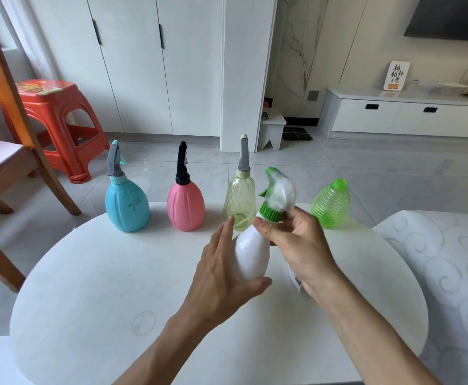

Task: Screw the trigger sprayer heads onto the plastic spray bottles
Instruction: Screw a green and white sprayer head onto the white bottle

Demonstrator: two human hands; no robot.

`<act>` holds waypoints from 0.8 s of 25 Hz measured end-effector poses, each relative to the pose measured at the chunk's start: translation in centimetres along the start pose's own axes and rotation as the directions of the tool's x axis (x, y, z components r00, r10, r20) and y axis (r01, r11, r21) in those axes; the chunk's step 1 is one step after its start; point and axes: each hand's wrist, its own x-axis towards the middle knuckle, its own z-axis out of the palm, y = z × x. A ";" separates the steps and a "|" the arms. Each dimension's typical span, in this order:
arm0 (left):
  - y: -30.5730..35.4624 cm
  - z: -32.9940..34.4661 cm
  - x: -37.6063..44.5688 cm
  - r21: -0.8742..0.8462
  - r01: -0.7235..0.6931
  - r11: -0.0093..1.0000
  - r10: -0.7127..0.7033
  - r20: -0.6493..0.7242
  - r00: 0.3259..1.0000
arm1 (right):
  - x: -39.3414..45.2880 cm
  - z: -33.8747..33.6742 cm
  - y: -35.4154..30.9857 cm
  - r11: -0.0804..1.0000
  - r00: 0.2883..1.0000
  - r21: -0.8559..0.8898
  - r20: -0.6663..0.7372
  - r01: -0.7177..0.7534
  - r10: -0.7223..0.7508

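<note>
My left hand (221, 270) cups a white bottle (250, 252) above the round white table (88, 287), fingers partly spread along its side. My right hand (299, 240) grips the green collar of the white-and-green sprayer head (278, 195) sitting on that bottle's neck. At the table's far edge stand a blue bottle (127, 204) with a grey head, a pink bottle (185, 204) with a black head, and a pale yellow-green bottle (241, 198) with a grey head. A green ribbed bottle (330, 204) stands at the far right with its neck bare.
A wooden chair (7, 151) and a red plastic stool (57, 120) stand to the left on the tiled floor. A patterned white seat (449, 273) borders the table on the right. Something white lies partly hidden under my right wrist (296, 282).
</note>
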 end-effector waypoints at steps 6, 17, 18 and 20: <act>-1.0 -0.1 0.8 0.091 -0.060 0.994 0.065 -0.056 0.996 | 8.0 -6.2 -0.9 0.918 0.955 -0.397 -0.266 0.014 -0.130; -2.5 0.1 1.4 0.192 -0.095 0.977 0.109 -0.065 0.992 | 14.8 -5.9 4.6 0.831 0.963 -0.554 -0.249 -0.055 -0.102; -2.5 0.2 1.4 0.186 -0.090 0.978 0.105 -0.073 0.992 | 14.8 -6.0 4.6 0.826 0.961 -0.561 -0.255 -0.054 -0.110; -2.4 0.1 1.2 0.159 -0.080 0.984 0.093 -0.079 0.993 | 14.6 -6.0 4.5 0.814 0.958 -0.579 -0.258 -0.051 -0.123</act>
